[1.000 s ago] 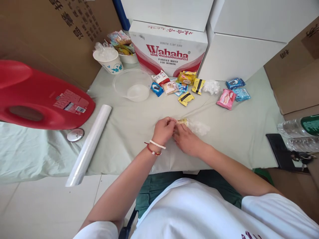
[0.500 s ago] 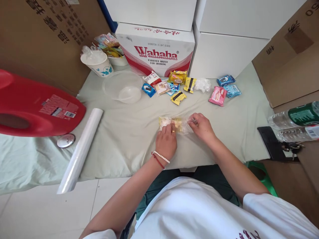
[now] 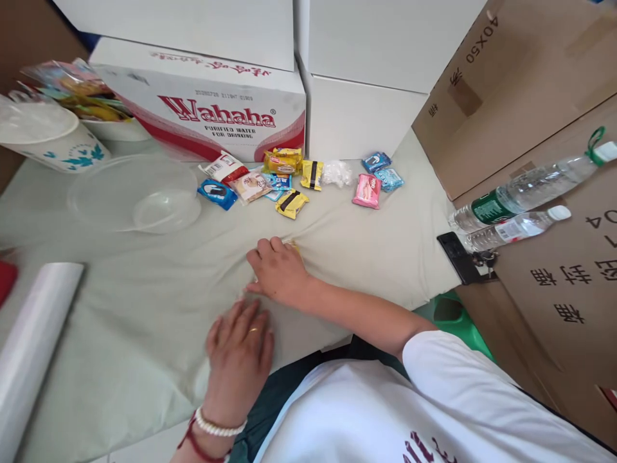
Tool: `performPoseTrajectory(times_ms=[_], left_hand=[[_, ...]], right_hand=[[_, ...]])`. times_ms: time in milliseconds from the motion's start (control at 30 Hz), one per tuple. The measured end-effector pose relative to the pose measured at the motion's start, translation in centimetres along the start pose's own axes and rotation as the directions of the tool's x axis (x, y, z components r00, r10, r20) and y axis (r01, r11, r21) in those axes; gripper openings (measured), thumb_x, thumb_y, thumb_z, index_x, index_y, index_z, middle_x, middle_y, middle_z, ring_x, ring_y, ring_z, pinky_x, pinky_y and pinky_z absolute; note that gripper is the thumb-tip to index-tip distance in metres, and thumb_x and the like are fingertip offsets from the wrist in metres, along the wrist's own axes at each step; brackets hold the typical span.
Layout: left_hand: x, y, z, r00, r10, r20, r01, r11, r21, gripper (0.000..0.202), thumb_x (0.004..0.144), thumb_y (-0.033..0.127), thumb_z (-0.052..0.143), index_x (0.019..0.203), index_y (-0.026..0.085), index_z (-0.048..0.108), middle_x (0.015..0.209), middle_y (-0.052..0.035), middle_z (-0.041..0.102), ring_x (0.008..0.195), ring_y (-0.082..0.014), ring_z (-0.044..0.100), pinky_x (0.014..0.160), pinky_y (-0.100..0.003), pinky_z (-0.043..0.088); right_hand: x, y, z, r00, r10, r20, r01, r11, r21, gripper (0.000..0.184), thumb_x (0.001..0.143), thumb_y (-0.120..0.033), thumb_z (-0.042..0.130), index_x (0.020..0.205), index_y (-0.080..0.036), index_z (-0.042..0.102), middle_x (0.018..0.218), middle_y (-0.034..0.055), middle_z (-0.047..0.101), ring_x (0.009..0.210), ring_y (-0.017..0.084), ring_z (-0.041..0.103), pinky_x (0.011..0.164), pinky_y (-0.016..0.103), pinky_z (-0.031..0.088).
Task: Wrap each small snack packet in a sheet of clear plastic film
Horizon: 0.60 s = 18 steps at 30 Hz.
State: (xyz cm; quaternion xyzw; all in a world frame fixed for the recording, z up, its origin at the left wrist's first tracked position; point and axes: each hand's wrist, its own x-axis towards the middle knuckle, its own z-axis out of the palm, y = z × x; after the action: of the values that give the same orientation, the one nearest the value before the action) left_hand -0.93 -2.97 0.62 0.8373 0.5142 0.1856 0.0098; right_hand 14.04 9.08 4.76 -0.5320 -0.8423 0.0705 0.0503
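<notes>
Palm down, my right hand (image 3: pixel 280 273) covers a yellow snack packet in clear film (image 3: pixel 293 245), with only a small edge showing past the fingers. The right thumb points toward my left hand (image 3: pixel 241 354), which lies lower on the cloth with fingers stretched forward and slightly apart. A whitish bit of film (image 3: pixel 241 296) shows between the left fingertips and the right thumb. How firmly the right fingers hold the packet is hidden. Beyond the hands sit a yellow packet with a dark band (image 3: pixel 292 203), a pink packet (image 3: pixel 367 191) and a clump of clear film (image 3: pixel 337 173).
A clear plastic bowl (image 3: pixel 135 199) stands back left, near a paper cup (image 3: pixel 58 138). A roll of film (image 3: pixel 36 354) lies left. A water carton (image 3: pixel 216 116) backs the table. Right are bottles (image 3: pixel 525 193), a black phone (image 3: pixel 456 257) and keys (image 3: pixel 486 257).
The view has swung right and closer. My left hand has left the packet and drawn back toward me. My right hand has come over onto the packet from the film's right end.
</notes>
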Motion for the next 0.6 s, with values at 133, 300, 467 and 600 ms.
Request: performPoseTrajectory(times_ms=[133,300,467,600], left_hand=[[-2.0,-2.5,0.3,0.99,-0.116,-0.076,0.116,0.993,-0.006,0.027,0.102,0.027,0.051,0.123,0.021,0.067,0.134,-0.0165,0.07,0.144,-0.0403,0.053,0.115,-0.061,0.042],[-3.0,-2.5,0.6,0.989,-0.049,-0.138,0.049,0.999,-0.007,0.043,0.099,0.021,0.057,0.142,0.02,0.058,0.138,-0.0199,0.069,0.133,-0.0391,0.063,0.113,-0.059,0.046],[-2.9,-2.2,0.8,0.966,0.012,-0.258,-0.003,0.999,0.037,0.07,0.09,0.013,0.069,0.156,0.02,0.048,0.13,-0.0183,0.074,0.115,-0.0347,0.073,0.106,-0.05,0.052],[-2.9,-2.4,1.0,0.969,0.016,-0.247,-0.007,0.999,0.037,0.07,0.09,0.012,0.07,0.156,0.02,0.049,0.129,-0.0174,0.074,0.113,-0.0342,0.073,0.104,-0.049,0.053]], right_hand=[[-1.0,0.9,-0.5,1.0,0.003,-0.007,-0.003,1.0,-0.006,0.025,0.102,-0.021,0.055,0.124,-0.016,0.065,0.122,0.015,0.063,0.112,0.031,0.055,0.093,0.044,0.053],[-2.4,10.4,-4.7,0.954,0.171,-0.247,-0.121,0.972,0.203,0.042,0.1,-0.008,0.043,0.132,-0.022,0.066,0.134,0.0097,0.069,0.121,0.024,0.06,0.109,0.041,0.05],[-0.2,27.1,-11.9,0.659,0.53,-0.534,-0.419,0.848,0.324,0.04,0.106,-0.029,0.038,0.127,-0.019,0.071,0.121,0.0097,0.074,0.116,0.026,0.067,0.106,0.041,0.05],[5.7,35.3,-13.5,0.632,0.661,-0.404,-0.642,0.739,0.204,0.038,0.102,-0.027,0.047,0.127,-0.012,0.072,0.12,0.0139,0.074,0.112,0.027,0.068,0.101,0.038,0.05]])
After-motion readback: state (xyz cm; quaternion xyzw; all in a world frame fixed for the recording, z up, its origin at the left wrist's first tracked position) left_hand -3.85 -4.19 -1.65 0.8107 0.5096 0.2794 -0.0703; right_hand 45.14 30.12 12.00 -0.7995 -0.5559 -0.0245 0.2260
